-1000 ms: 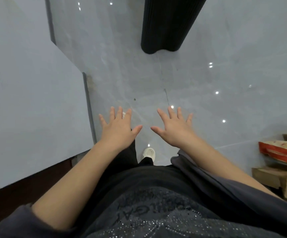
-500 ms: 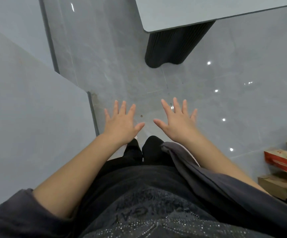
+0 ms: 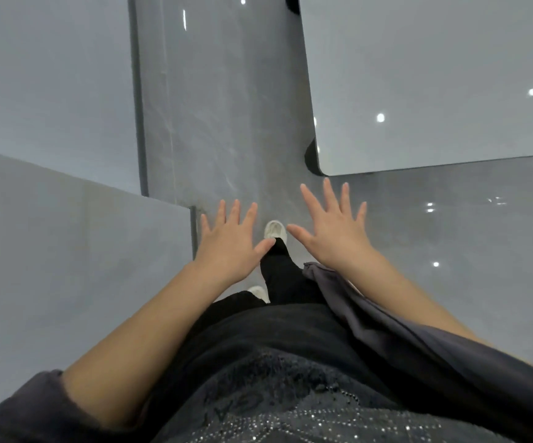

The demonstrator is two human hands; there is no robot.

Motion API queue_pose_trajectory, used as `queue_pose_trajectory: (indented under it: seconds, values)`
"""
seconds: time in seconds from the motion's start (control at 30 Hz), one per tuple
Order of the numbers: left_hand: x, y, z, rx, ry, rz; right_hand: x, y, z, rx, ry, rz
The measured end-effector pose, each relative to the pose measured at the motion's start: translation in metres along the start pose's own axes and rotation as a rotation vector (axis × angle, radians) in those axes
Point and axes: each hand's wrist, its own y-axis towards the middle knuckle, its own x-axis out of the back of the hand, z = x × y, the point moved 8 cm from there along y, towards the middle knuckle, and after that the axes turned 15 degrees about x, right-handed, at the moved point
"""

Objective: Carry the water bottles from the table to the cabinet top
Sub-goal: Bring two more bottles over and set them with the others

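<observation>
While no bottles show anywhere in view, I judge them light if empty, heavier and sloshing if full, smooth-sided and best gripped round the middle. At nine o'clock runs a grey ledge (image 3: 67,251); the left hand (image 3: 230,247) and right hand (image 3: 335,231) hover splayed and empty above the floor (image 3: 220,123). Since half a second ago the worktop (image 3: 434,91) corner has drawn closer at one o'clock.
</observation>
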Motion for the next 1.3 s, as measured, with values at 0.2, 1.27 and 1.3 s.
queue_pose_trajectory:
  seconds: [0.2, 1.27, 1.3]
  values:
    - [0.076, 0.063, -0.014, 0.015, -0.027, -0.041, 0.062, 0.073, 0.000, 0.040, -0.046, -0.021]
    - [0.421, 0.380, -0.167, -0.630, 0.515, -0.127, 0.275, 0.335, -0.100, -0.730, 0.567, -0.358]
    - [0.430, 0.387, -0.175, -0.645, 0.536, -0.117, 0.284, 0.340, -0.108, -0.758, 0.590, -0.359]
